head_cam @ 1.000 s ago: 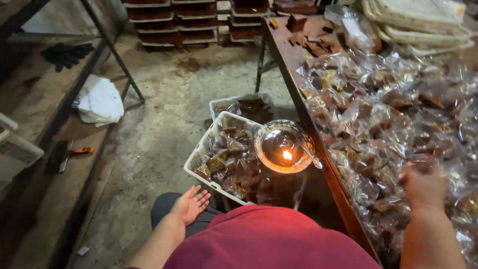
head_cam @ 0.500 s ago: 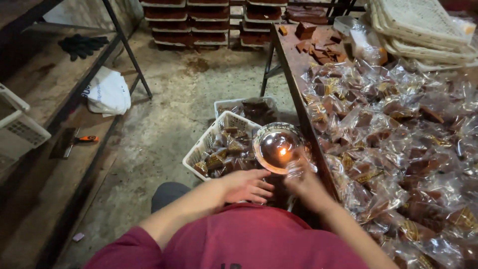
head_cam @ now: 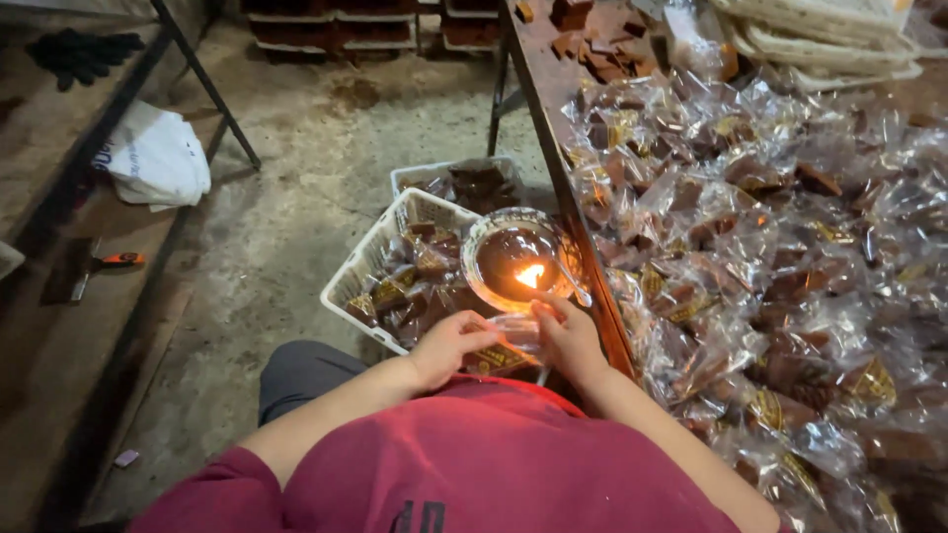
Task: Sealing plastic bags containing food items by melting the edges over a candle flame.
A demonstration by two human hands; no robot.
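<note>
Lower centre: left hand (head_cam: 446, 343) and right hand (head_cam: 568, 336), both pinching one clear packet (head_cam: 515, 331) between them, just below a glass bowl (head_cam: 518, 262) with a lit flame (head_cam: 530, 275). White basket (head_cam: 367, 271) of packets, centre left. Table (head_cam: 541, 94) heaped with wrapped pieces, right.

2 white baskets (head_cam: 367, 265), 1 glass bowl (head_cam: 513, 261), 1 flame (head_cam: 530, 275).

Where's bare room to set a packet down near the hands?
Table is crowded with wrapped packets; only its rusty far end shows bare patches. Baskets are full. Free: concrete floor left of the baskets. Both hands hold a packet by the flame bowl.
</note>
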